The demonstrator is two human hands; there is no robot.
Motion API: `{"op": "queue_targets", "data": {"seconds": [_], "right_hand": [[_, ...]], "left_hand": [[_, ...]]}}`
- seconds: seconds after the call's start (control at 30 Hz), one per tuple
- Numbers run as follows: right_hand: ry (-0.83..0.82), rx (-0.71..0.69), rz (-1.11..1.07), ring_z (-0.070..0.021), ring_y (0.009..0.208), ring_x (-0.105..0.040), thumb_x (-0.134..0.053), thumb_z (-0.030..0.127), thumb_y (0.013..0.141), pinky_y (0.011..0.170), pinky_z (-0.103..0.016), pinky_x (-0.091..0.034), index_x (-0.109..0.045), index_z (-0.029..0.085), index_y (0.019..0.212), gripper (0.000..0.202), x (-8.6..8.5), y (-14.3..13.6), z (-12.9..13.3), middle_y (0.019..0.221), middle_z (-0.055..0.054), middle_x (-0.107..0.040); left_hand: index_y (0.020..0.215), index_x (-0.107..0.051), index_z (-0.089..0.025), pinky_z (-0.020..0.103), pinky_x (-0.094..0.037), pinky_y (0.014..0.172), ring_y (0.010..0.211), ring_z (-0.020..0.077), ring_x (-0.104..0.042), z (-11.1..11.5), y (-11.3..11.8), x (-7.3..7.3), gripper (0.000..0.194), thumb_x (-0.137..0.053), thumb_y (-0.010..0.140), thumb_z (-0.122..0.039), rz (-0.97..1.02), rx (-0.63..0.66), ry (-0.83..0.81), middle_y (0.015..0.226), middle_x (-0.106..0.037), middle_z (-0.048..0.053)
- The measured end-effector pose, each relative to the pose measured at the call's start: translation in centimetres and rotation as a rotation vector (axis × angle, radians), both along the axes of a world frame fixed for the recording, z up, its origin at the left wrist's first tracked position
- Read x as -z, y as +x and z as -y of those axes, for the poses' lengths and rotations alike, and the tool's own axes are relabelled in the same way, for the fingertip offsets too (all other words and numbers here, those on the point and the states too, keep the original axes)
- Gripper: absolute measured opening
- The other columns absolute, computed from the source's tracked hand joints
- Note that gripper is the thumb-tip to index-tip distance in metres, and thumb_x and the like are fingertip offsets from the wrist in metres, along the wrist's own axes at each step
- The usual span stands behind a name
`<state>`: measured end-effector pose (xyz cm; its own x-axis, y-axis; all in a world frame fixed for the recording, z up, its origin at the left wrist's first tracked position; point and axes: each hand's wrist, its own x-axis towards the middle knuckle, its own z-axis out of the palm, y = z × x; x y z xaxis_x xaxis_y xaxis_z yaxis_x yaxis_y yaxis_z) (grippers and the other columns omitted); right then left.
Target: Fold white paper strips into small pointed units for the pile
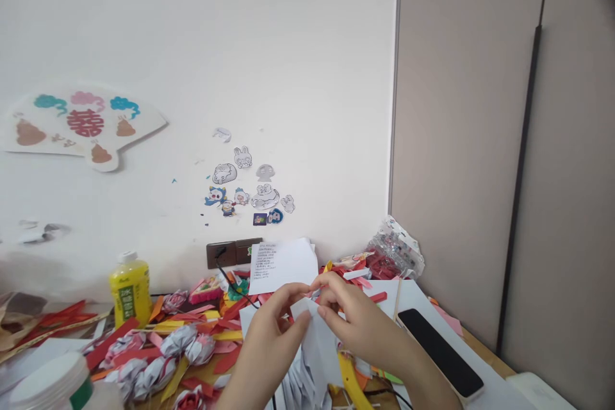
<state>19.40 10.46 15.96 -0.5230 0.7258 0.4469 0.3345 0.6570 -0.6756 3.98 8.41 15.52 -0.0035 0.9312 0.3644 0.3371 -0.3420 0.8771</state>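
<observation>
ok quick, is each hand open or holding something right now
Left hand: closed, holding the white paper with thumb and fingers.
Right hand: closed, pinching the same paper.

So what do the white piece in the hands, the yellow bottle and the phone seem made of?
White piece: apparently matte paper, by its thin edges and folds. Yellow bottle: probably plastic, slightly glossy, judging by its moulded shape. Phone: likely glass-fronted, given the smooth dark face; rim material unclear.
</observation>
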Motion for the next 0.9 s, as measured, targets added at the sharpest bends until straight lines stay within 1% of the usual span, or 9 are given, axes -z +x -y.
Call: {"op": "queue_targets", "data": {"seconds": [0.1,0.2,0.27,0.33,0.4,0.5,0.63,0.77,0.9], "right_hand": [[0.076,0.061,0.027,-0.0145,0.069,-0.052,-0.042,0.013,0.082,0.059,-0.023,-0.034,-0.044,0.023,0.112,0.032,0.2,0.0,-0.5,0.074,0.002,-0.056],[0.175,0.107,0.109,-0.0169,0.078,-0.052,-0.043,0.011,0.082,0.064,-0.024,-0.035,-0.050,0.024,0.108,0.030,0.4,0.0,-0.9,0.083,-0.001,-0.059],[0.216,0.112,0.164,-0.0180,0.081,-0.052,-0.044,0.011,0.082,0.065,-0.025,-0.035,-0.054,0.023,0.102,0.026,0.4,0.0,-1.0,0.087,-0.003,-0.059],[0.242,0.111,0.192,-0.0185,0.082,-0.052,-0.045,0.013,0.083,0.066,-0.025,-0.036,-0.057,0.022,0.097,0.020,0.4,-0.1,-1.0,0.088,-0.004,-0.059],[0.262,0.110,0.199,-0.0183,0.084,-0.051,-0.046,0.016,0.084,0.067,-0.025,-0.035,-0.057,0.021,0.091,0.014,0.3,-0.1,-1.0,0.087,-0.003,-0.059],[0.261,0.111,0.237,-0.0172,0.079,-0.051,-0.046,0.020,0.085,0.064,-0.024,-0.034,-0.056,0.019,0.083,0.010,0.4,0.0,-1.1,0.081,-0.002,-0.060],[0.275,0.117,0.292,-0.0155,0.069,-0.050,-0.045,0.024,0.086,0.057,-0.023,-0.031,-0.052,0.017,0.074,0.016,0.8,0.0,-1.5,0.074,-0.001,-0.057],[0.299,0.086,0.272,-0.0135,0.064,-0.048,-0.045,0.022,0.086,0.054,-0.022,-0.028,-0.047,0.017,0.064,0.023,1.0,-0.1,-1.8,0.066,0.001,-0.053],[0.264,0.050,0.239,-0.0129,0.062,-0.048,-0.045,0.020,0.085,0.053,-0.022,-0.028,-0.047,0.017,0.062,0.024,0.9,0.0,-1.9,0.064,0.001,-0.053]], "left_hand": [[0.093,-0.058,-0.015,0.029,-0.043,0.060,0.068,0.0189,-0.056,0.1,0.0,0.1,0.027,-0.045,0.072,-0.026,-0.136,-0.050,-0.029,0.087,-0.064,0.007],[0.090,-0.060,-0.017,0.029,-0.041,0.062,0.071,0.0197,-0.056,0.2,0.3,0.5,0.024,-0.043,0.075,-0.023,-0.237,-0.014,0.006,0.083,-0.065,0.005],[0.081,-0.061,-0.019,0.028,-0.040,0.062,0.071,0.0204,-0.056,0.1,0.4,0.9,0.021,-0.042,0.078,-0.026,-0.308,-0.036,0.036,0.077,-0.065,0.004],[0.072,-0.059,-0.019,0.028,-0.038,0.061,0.068,0.0203,-0.055,-0.1,0.3,1.3,0.023,-0.041,0.080,-0.029,-0.356,-0.084,0.067,0.071,-0.064,0.003],[0.066,-0.056,-0.019,0.027,-0.037,0.059,0.064,0.0195,-0.054,-0.3,0.3,1.6,0.025,-0.040,0.081,-0.030,-0.373,-0.119,0.096,0.067,-0.062,0.003],[0.065,-0.053,-0.020,0.025,-0.035,0.056,0.060,0.0181,-0.053,-0.6,0.3,1.9,0.026,-0.039,0.083,-0.033,-0.349,-0.122,0.115,0.063,-0.059,0.001],[0.063,-0.049,-0.020,0.025,-0.034,0.056,0.059,0.0180,-0.050,-0.6,0.7,1.9,0.028,-0.037,0.084,-0.034,-0.337,-0.134,0.098,0.061,-0.056,0.000],[0.059,-0.041,-0.022,0.025,-0.032,0.055,0.059,0.0183,-0.048,-0.5,0.9,1.9,0.028,-0.035,0.084,-0.034,-0.365,-0.140,0.110,0.060,-0.052,0.000],[0.057,-0.036,-0.023,0.025,-0.031,0.055,0.059,0.0184,-0.047,-0.5,0.8,1.9,0.029,-0.034,0.084,-0.034,-0.378,-0.134,0.101,0.059,-0.049,-0.001]]}}
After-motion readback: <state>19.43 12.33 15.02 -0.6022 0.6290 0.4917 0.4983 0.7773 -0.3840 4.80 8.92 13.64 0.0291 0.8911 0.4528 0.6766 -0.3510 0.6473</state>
